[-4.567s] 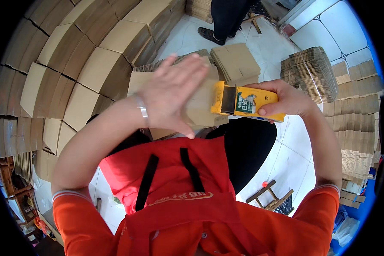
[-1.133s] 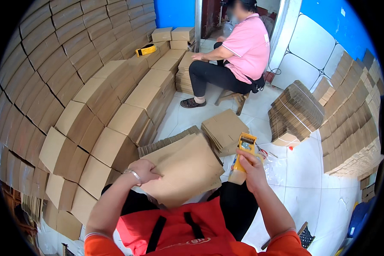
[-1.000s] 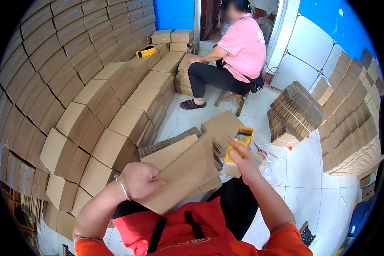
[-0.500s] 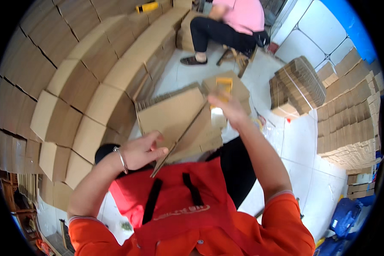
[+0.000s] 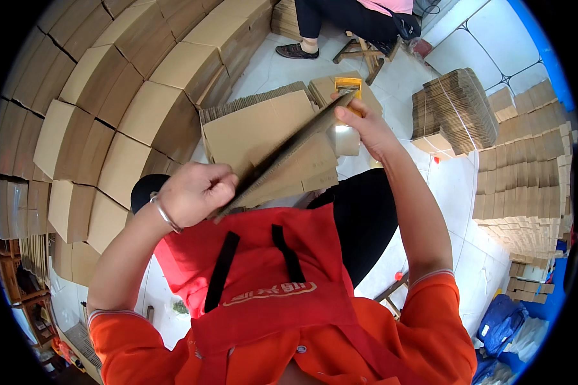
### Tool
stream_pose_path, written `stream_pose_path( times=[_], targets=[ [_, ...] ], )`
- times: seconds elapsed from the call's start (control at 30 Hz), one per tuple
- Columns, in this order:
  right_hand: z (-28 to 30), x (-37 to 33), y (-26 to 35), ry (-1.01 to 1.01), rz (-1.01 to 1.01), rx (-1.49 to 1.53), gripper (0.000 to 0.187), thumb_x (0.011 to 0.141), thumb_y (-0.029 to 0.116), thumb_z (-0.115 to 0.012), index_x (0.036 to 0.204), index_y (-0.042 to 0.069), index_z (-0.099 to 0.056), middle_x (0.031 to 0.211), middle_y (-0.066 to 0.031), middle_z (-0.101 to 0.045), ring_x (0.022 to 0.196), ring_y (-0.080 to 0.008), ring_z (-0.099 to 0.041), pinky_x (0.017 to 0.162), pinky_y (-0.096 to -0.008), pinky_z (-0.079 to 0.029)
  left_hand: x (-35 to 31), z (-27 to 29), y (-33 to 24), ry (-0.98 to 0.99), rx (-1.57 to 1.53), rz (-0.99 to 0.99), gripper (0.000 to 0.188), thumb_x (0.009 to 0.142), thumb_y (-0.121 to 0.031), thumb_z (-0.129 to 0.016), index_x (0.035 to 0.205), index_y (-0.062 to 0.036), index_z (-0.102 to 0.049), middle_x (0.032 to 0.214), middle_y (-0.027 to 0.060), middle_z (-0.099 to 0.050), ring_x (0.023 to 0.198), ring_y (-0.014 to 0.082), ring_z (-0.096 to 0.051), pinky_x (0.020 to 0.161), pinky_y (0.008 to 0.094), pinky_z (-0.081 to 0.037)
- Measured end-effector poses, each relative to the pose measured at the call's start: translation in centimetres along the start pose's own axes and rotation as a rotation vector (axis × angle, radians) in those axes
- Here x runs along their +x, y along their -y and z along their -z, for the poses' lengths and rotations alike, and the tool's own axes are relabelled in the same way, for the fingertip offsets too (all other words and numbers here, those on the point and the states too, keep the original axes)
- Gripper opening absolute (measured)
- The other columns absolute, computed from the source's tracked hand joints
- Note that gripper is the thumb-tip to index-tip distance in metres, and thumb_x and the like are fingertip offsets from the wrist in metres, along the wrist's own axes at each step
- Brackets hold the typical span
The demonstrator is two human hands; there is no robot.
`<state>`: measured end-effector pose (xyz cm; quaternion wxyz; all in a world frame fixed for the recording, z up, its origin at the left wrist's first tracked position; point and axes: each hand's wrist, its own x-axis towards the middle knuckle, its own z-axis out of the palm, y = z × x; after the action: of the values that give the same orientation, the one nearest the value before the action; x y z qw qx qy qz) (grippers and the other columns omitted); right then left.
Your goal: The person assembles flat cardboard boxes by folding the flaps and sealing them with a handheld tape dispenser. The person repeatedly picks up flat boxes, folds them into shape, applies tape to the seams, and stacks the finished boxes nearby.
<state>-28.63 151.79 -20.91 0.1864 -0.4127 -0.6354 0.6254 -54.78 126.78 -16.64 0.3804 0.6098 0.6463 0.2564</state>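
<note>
A slanted cardboard carton is held near the centre of the frame, between the left hand (image 5: 196,192) and the right hand (image 5: 369,128).
The carton (image 5: 289,147), parted along a dark gap, is pinched at its upper-right end by the right hand's fingers, beside which a yellow tape dispenser (image 5: 348,85) is seen; the left hand's fingers are curled at the lower-left end, though whether they grip cannot be told. Flat cartons (image 5: 253,131) are stacked beneath; a string-tied bundle (image 5: 459,112) is seen at upper right.

workshop with stacked cardboard boxes (image 5: 149,108)
</note>
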Motion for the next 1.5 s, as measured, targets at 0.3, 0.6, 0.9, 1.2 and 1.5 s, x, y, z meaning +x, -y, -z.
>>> stream_pose_path(
  times=[0.3, 0.6, 0.9, 1.2, 1.5],
  targets=[
    [-2.6, -1.9, 3.2, 0.15, 0.048, -0.425, 0.088, 0.065, 0.054, -0.084, 0.128, -0.002, -0.057, 0.115, -0.0134, -0.065, 0.107, -0.0219, -0.062, 0.095, -0.0326, -0.046, 4.5, 3.8, 1.1, -0.415, 0.556, 0.202, 0.025, 0.091, -0.02, -0.055, 0.08, 0.0024, -0.056, 0.078, 0.0238, -0.06, 0.076, 0.0413, -0.058, 0.072, 0.0474, -0.047],
    [-4.8, -1.5, 0.5, -0.051, 0.045, -0.623, 0.099, 0.06, 0.066, -0.079, 0.127, -0.002, -0.056, 0.115, -0.0204, -0.067, 0.111, -0.0305, -0.064, 0.096, -0.0354, -0.047, 5.3, 2.2, 1.2, -0.261, 0.487, -0.045, 0.061, 0.08, -0.056, -0.07, 0.114, -0.0074, -0.056, 0.098, 0.0136, -0.056, 0.103, 0.0335, -0.052, 0.091, 0.0414, -0.044],
    [-4.8, -2.3, 0.6, 0.01, 0.041, -0.356, 0.078, 0.079, 0.059, -0.068, 0.124, -0.003, -0.055, 0.117, -0.015, -0.064, 0.109, -0.0252, -0.061, 0.095, -0.034, -0.045, 7.7, -1.6, 2.2, -0.914, 0.733, -0.057, 0.065, 0.08, -0.055, -0.069, 0.131, -0.0163, -0.055, 0.102, 0.0117, -0.06, 0.098, 0.0309, -0.056, 0.078, 0.0424, -0.052],
    [-6.4, -3.3, 2.5, -0.086, -0.185, 0.034, 0.066, 0.087, 0.06, -0.059, 0.118, 0.002, -0.058, 0.115, -0.0109, -0.059, 0.113, -0.0196, -0.053, 0.099, -0.0315, -0.038, 9.5, -1.3, 4.8, -1.181, 0.126, -0.006, 0.011, 0.087, -0.016, -0.068, 0.091, -0.0071, -0.072, 0.093, 0.0094, -0.055, 0.093, 0.0255, -0.052, 0.084, 0.0338, -0.047],
    [-7.1, -5.1, 0.2, -0.11, -0.086, 0.003, 0.067, 0.082, 0.046, -0.075, 0.123, -0.003, -0.055, 0.115, -0.0136, -0.06, 0.108, -0.02, -0.056, 0.096, -0.029, -0.042, 7.6, -0.9, 4.6, -0.585, 0.515, -0.029, 0.026, 0.099, -0.024, -0.051, 0.115, -0.0074, -0.063, 0.126, 0.0154, -0.055, 0.113, 0.032, -0.056, 0.096, 0.0403, -0.046]
  ],
)
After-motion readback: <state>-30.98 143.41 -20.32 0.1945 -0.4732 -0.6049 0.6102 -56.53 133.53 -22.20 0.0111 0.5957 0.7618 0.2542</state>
